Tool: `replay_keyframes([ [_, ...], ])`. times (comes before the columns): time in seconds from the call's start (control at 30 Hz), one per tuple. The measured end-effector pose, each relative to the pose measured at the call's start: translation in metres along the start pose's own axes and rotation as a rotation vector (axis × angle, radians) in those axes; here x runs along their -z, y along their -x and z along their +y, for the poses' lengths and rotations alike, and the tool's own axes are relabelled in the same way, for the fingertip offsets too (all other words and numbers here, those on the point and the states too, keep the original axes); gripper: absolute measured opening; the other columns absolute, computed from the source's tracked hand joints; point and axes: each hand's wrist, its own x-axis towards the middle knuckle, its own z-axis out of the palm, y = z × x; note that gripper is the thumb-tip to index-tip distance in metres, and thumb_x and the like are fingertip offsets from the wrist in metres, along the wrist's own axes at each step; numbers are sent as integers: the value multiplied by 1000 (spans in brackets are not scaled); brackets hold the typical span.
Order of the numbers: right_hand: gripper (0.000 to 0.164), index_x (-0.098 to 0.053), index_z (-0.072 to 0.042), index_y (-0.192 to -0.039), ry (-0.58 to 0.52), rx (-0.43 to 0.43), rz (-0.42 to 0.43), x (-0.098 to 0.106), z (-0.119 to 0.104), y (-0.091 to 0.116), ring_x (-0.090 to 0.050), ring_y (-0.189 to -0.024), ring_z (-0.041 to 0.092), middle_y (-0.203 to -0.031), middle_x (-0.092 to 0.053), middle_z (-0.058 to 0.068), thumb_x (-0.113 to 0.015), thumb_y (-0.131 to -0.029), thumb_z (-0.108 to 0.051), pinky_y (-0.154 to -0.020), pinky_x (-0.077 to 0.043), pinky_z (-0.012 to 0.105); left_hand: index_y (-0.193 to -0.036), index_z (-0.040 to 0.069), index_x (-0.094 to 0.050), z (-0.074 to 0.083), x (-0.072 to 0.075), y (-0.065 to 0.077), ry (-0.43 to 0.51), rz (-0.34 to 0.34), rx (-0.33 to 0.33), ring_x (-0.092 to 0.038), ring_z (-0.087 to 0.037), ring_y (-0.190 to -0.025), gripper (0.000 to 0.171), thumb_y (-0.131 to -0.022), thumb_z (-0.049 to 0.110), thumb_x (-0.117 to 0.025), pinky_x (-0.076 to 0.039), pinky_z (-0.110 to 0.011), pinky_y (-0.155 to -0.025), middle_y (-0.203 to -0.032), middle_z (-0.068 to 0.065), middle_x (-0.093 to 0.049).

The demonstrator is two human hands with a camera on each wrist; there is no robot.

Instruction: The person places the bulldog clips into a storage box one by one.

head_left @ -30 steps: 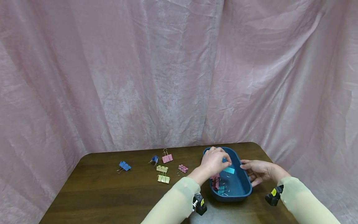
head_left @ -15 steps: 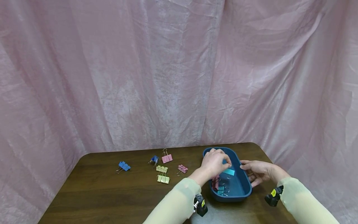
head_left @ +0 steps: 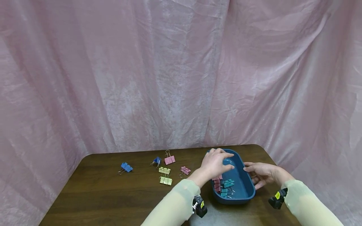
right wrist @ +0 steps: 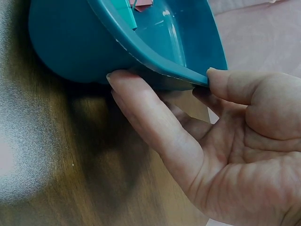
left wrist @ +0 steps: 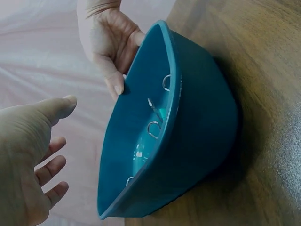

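Observation:
A dark blue plastic tub (head_left: 242,186) stands on the right part of the table. My left hand (head_left: 213,164) hovers over its left side with thumb and fingers spread apart, nothing between them; the left wrist view also shows this gap. Below it in the tub lie a teal binder clip (head_left: 227,183) and a second teal one close by, next to red-pink binder clips (head_left: 217,185). At the right side my right hand (head_left: 261,174) holds the tub, thumb at the rim (right wrist: 188,77) and fingers against the outer wall. Part of the tub is hidden behind the left hand.
Left of the tub lie a small pink clip (head_left: 185,170), a larger pink clip (head_left: 169,160), two yellow clips (head_left: 166,180), a dark blue clip (head_left: 156,161) and a lighter blue clip (head_left: 126,167). A pink curtain (head_left: 158,78) hangs behind the brown table (head_left: 99,194).
The left thumb and fingers have parted and let go of a teal binder clip, which now lies in the tub beside the other clips. The right hand has stayed at the tub's side.

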Motion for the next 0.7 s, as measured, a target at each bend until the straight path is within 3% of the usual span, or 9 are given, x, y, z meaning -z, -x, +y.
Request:
replay_keyframes([
  [0.27,61,-15,-5,-161,-10,1,-5,1,1,-2,-70,-100,45,-127,-63,27,-45,-110,-22,-75,-59,55,-142,42,-60,-13,17,11,26,33,-28,-50,-13,-117,53,-93,55,-70,-44,-33,-97,-134,9,-59],
  [0.5,62,-14,-5,-161,-16,6,-9,1,-1,-2,-70,-101,44,-129,-61,28,-45,-110,-22,-76,-59,56,-140,37,-63,-47,45,32,35,124,-52,-53,-17,-113,52,-91,50,-75,-46,-37,-93,-128,7,-61],
  [0.7,61,-16,-5,-161,-26,-3,2,2,-1,-2,-70,-100,45,-129,-61,27,-45,-110,-21,-75,-59,56,-139,35,-65,-75,69,54,67,174,-18,-54,-22,-115,50,-91,45,-76,-46,-41,-95,-128,4,-62],
])
